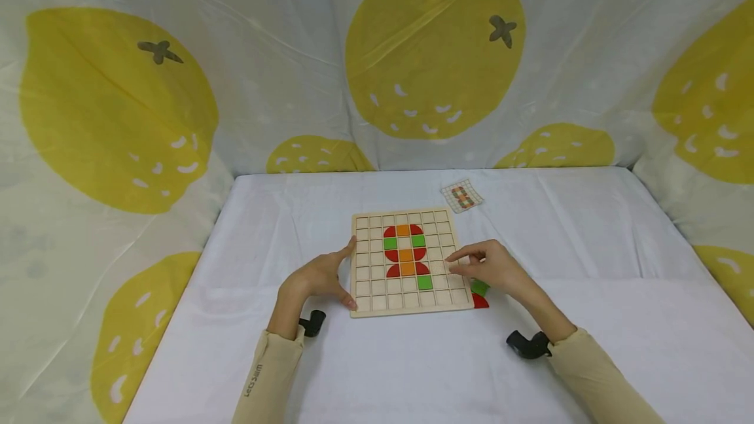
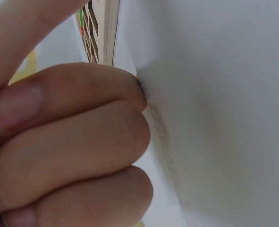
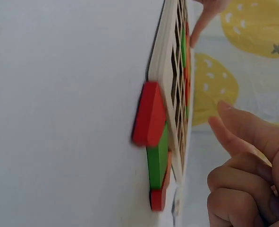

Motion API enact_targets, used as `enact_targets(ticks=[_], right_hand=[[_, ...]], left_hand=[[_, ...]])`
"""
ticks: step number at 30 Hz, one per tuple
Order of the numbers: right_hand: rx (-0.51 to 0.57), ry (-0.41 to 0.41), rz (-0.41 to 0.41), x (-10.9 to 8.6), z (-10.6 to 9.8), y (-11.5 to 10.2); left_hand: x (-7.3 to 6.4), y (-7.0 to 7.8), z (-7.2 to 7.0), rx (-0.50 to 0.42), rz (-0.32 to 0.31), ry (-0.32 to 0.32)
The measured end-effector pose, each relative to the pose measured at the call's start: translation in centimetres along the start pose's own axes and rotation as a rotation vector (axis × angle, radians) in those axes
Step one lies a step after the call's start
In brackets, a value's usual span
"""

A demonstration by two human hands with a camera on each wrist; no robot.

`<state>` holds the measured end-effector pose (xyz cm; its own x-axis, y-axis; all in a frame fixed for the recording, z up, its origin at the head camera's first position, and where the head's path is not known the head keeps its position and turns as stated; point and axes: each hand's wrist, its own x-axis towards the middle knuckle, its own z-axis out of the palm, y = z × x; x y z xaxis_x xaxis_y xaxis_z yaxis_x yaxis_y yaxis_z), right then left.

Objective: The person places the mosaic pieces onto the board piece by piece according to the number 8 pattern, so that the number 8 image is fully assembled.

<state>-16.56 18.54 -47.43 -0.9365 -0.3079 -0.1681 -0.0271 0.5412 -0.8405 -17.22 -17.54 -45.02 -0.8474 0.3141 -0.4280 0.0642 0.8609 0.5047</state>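
Observation:
A pale wooden grid board [image 1: 377, 303] lies on the white cloth. Red rounded pieces [image 1: 391, 255], orange squares [image 1: 406, 268] and green squares [image 1: 425, 282] form a pattern in its middle columns. My left hand [image 1: 315, 278] rests at the board's left side, index finger and thumb spread along the edge, the other fingers curled. Over the right edge hovers my right hand [image 1: 491, 267], thumb and index tips slightly apart with nothing visible between them. Beneath it, by the board's lower right corner, are loose pieces: a red one [image 3: 151, 113], a green one [image 3: 158, 158] and others partly hidden.
A small card [image 1: 462, 195] printed with a coloured grid pattern lies behind the board's upper right corner. White cloth [image 1: 283, 228] covers the table. A lemon-print curtain [image 1: 318, 84] hangs behind and at both sides. Black wrist devices [image 1: 528, 345] sit at both cuffs.

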Motion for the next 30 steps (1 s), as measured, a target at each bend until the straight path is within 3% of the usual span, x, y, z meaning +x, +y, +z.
enact_targets(ticks=[5, 11, 30], right_hand=[[-0.051, 0.05, 0.04, -1.0, -2.1, 1.3], [-0.067, 0.05, 0.063, -2.1, -3.6, 2.5], [-0.092, 0.004, 0.071, -2.7, -4.4, 4.1]], left_hand=[[0.0, 0.0, 0.0, -0.004, -0.005, 0.0], [0.0, 0.1, 0.0, 0.006, -0.002, 0.003], [0.1, 0.0, 0.1, 0.001, -0.007, 0.002]])
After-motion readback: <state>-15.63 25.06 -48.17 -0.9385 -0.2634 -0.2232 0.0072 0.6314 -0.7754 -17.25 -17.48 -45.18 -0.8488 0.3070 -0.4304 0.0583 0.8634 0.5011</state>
